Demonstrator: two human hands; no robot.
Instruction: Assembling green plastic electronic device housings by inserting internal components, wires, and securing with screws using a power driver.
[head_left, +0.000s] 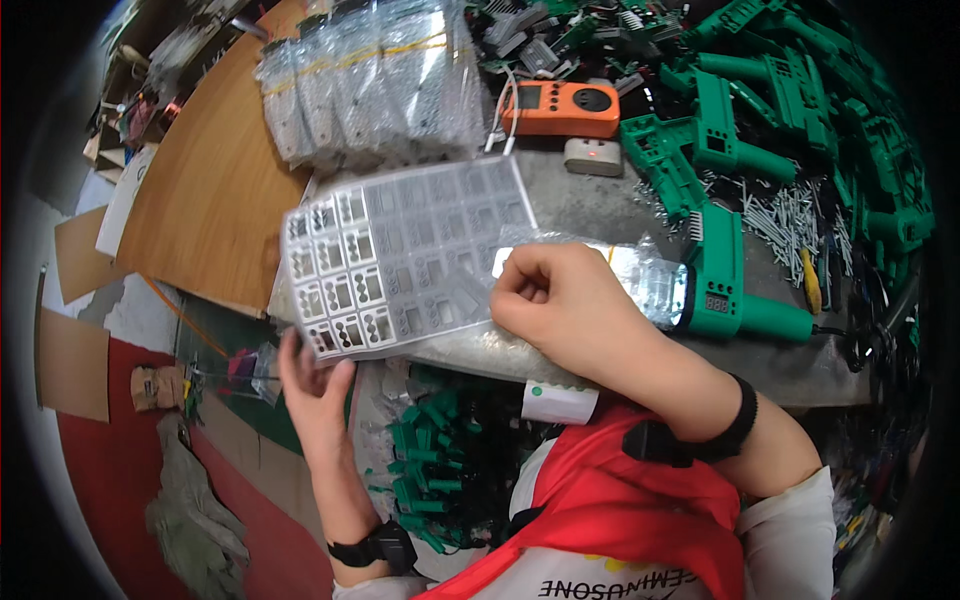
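A sheet of label stickers [410, 255] lies tilted in front of me, its left columns white-patterned and the rest grey where the backing shows. My left hand [318, 395] is at its near left corner, thumb and fingers apart and slightly blurred; I cannot tell how firmly it touches. Over the sheet's right edge, my right hand [550, 295] has its fingers pinched together, and what they hold is hidden. Just right of that hand lies a green handheld tool [715, 275] with a small display and cord, its front end in clear plastic wrap [645, 285].
Bubble-wrapped packages [360, 85] stand at the back left beside a wooden board [215, 180]. Behind the sheet are an orange meter [560, 108] and a white adapter [593, 157]. Green housings [740, 125], loose screws [790, 225] and a yellow-handled tool [810, 280] crowd the right.
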